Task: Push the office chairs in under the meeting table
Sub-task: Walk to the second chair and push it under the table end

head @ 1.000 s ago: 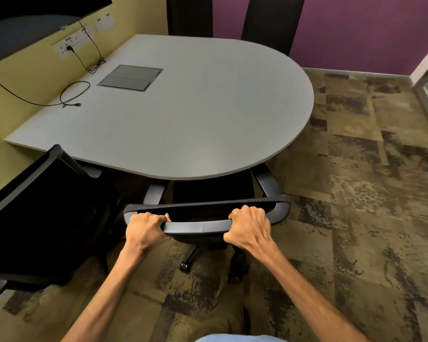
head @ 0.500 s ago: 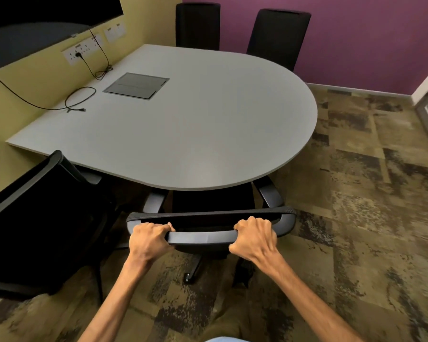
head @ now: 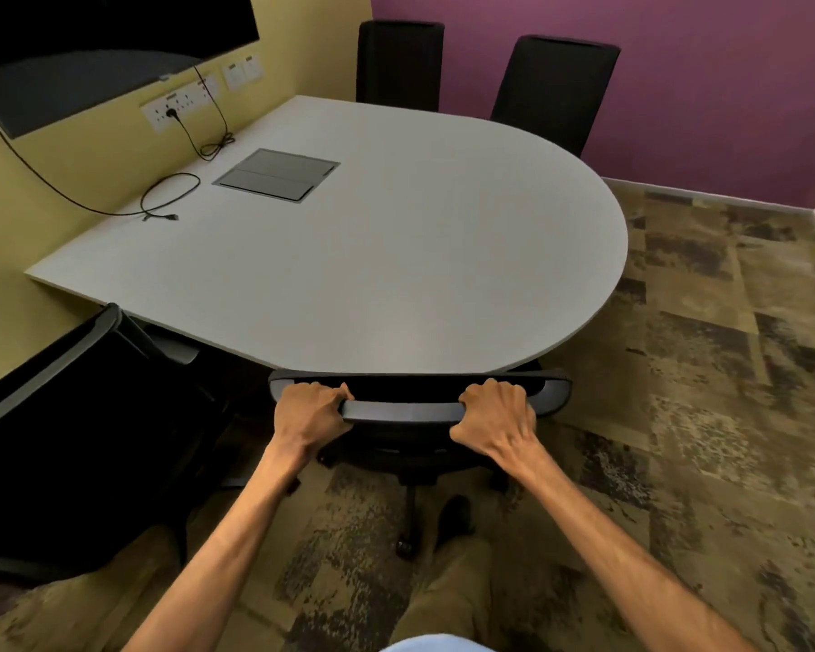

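Chair now tucked against table; both hands' fingers grip backrest; neighbour chair left, seemingly clear.

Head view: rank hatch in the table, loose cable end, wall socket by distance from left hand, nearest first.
From the left hand:
1. Loose cable end, on the table's left side.
2. Hatch, set in the tabletop, farther back.
3. Wall socket, on the yellow wall behind the table.

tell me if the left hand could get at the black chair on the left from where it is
Probably yes: the left hand grips the held chair's backrest, and the black chair stands just beside it with nothing between.
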Tool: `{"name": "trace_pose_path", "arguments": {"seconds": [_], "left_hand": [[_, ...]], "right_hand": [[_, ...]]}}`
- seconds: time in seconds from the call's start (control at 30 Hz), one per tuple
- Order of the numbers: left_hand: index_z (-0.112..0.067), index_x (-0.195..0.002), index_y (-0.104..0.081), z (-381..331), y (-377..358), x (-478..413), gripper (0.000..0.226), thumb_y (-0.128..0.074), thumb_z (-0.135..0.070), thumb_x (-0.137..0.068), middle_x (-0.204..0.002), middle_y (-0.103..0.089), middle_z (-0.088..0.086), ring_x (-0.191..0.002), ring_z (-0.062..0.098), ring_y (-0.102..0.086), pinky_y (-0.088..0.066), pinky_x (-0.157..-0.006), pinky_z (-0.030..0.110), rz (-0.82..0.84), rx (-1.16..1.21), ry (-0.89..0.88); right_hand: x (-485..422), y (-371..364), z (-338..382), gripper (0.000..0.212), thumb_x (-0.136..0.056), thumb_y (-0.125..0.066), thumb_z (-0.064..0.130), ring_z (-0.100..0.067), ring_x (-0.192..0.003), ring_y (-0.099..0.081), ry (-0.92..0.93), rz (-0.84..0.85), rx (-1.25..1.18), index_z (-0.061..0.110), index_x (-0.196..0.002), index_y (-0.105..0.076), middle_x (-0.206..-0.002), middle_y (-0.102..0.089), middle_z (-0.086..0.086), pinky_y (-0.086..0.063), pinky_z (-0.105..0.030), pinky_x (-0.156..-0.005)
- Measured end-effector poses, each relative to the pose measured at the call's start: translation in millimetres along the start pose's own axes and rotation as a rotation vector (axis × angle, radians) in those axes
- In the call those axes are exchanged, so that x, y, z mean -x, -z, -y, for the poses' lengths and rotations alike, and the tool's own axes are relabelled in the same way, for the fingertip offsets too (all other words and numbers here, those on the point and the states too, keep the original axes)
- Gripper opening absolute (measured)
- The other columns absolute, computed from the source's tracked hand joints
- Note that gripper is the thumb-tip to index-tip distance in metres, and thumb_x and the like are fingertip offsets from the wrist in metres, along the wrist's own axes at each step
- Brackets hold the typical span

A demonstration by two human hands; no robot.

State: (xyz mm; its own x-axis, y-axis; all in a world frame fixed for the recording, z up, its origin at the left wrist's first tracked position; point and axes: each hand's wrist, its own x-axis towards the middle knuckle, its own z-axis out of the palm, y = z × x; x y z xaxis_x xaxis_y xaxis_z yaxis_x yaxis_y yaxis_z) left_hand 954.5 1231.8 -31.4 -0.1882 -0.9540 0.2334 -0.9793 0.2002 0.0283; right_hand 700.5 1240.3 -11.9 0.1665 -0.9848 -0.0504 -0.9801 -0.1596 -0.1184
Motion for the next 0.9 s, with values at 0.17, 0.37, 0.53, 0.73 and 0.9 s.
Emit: {"name": "trace_pose_path", "arguments": {"seconds": [0.17, 0.37, 0.53, 0.73, 0.9], "left_hand": [[-0.018, -0.046, -0.061, 13, 1, -16, 0.031, -0.072, -0.012, -0.074, -0.035, -0.051, -0.004, -0.031, 0.022, -0.053, -0.031, -0.040, 0.020, -0.022, 0.002, -0.042], [-0.017, -0.043, -0.057, 10, -5, -31, 0.033, -0.081, -0.014, -0.067, -0.034, -0.049, -0.002, -0.030, 0.024, -0.051, -0.022, -0.042, 0.022, -0.039, -0.051, -0.023], [-0.016, -0.042, -0.058, 17, -3, -45, 0.034, -0.082, -0.011, -0.064, -0.032, -0.048, -0.002, -0.028, 0.023, -0.050, -0.027, -0.037, 0.020, -0.032, -0.032, -0.007], [-0.018, -0.048, -0.063, 42, -7, -54, 0.029, -0.082, -0.008, -0.067, -0.036, -0.053, -0.003, -0.031, 0.023, -0.053, -0.037, -0.035, 0.023, -0.034, 0.014, -0.051], [-0.018, -0.050, -0.066, 42, -9, -55, 0.024, -0.081, -0.012, -0.068, -0.038, -0.056, -0.005, -0.033, 0.019, -0.055, -0.035, -0.036, 0.020, -0.037, 0.009, -0.073]], "right_hand": [[-17, -6, 1, 0.008, -0.048, -0.045, 0.024, -0.023, -0.041, -0.038, 0.028, -0.023, -0.031, 0.018, -0.052, -0.048, -0.043, -0.033, 0.003, -0.032, -0.029, -0.051], [-38, 1, -11, 0.026, -0.054, -0.053, 0.029, -0.028, -0.058, -0.058, 0.026, -0.005, 0.028, 0.016, -0.070, -0.069, -0.054, -0.050, -0.001, -0.047, -0.030, -0.056], [-60, 9, -3, 0.027, -0.058, -0.055, 0.027, -0.021, -0.051, -0.046, 0.054, 0.025, 0.033, 0.017, -0.077, -0.072, -0.052, -0.050, 0.002, -0.037, -0.027, -0.056], [-73, -3, 14, 0.028, -0.058, -0.054, 0.027, -0.027, -0.059, -0.059, 0.033, 0.027, 0.003, 0.017, -0.078, -0.071, -0.054, -0.047, 0.001, -0.035, -0.029, -0.055], [-75, -6, 11, 0.010, -0.054, -0.055, 0.026, -0.022, -0.044, -0.045, 0.045, 0.000, 0.021, 0.016, -0.056, -0.057, -0.044, -0.035, 0.006, -0.033, -0.025, -0.047]]}}
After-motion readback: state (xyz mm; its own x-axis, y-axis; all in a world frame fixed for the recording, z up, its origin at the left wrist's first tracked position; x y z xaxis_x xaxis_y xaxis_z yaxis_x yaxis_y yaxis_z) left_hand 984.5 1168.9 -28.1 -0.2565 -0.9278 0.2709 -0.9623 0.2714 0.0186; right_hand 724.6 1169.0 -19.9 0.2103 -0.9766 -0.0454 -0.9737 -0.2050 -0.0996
